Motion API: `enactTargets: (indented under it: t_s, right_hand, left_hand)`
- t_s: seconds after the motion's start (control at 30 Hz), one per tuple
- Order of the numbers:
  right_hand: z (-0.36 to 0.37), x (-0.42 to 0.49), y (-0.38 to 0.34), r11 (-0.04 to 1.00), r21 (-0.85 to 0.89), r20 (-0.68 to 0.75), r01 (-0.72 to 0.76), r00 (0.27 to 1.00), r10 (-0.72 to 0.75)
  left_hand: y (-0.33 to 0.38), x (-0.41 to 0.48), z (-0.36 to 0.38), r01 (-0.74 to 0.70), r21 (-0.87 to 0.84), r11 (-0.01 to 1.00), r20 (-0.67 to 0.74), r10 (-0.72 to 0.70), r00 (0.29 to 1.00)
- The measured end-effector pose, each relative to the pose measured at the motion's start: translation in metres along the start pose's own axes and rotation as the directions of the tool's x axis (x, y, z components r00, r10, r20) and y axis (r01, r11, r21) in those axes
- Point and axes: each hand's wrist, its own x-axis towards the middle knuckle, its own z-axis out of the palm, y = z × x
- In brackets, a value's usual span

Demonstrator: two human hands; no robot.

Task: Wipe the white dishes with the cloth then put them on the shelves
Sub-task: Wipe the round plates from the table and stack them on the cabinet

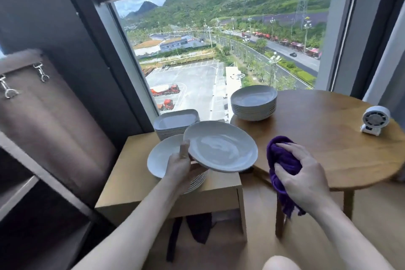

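One white plate (pixel 221 147) lifted, one purple cloth (pixel 282 160) bunched just right of it.

The left grip (pixel 178 166) pinches the plate's left rim, thumb on top, tilted above the round stack (pixel 162 158). The right grip (pixel 306 175) curls round the cloth over the round worktop's (pixel 328 138) near edge. Three stacks in all; square dishes (pixel 175 123) and bowls (pixel 254 103) stand beyond the grips.

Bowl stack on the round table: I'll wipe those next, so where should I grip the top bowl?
I'd pinch the top bowl at its near rim from your side, thumb inside: it sits upright, its flared rim exposed above the stack.
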Motion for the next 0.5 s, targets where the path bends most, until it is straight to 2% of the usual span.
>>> enactTargets:
  t_s: [0.07,0.13,0.23,0.37,0.5]
  right_hand:
    - [0.006,-0.014,-0.011,0.999,0.009,0.05,0.053,0.997,-0.053]
    - [0.014,-0.03,-0.021,0.994,0.006,0.132,0.11,0.985,-0.11]
    - [0.028,-0.053,-0.034,0.98,0.011,0.245,0.201,0.949,-0.197]
    - [0.049,-0.077,-0.037,0.965,-0.04,0.388,0.257,0.894,-0.222]
    - [0.067,-0.093,-0.026,0.94,-0.144,0.494,0.31,0.845,-0.203]
  left_hand:
    - [-0.009,-0.027,-0.025,0.009,0.084,0.996,-0.014,-0.008,1.0]
    - [-0.016,-0.052,-0.048,0.021,0.137,0.99,0.03,-0.025,0.999]
    - [-0.031,-0.082,-0.075,0.123,0.037,0.992,0.131,-0.127,0.983]
    - [-0.063,-0.108,-0.1,0.281,-0.077,0.957,0.187,-0.263,0.947]
    - [-0.085,-0.12,-0.122,0.305,-0.067,0.95,0.27,-0.277,0.922]
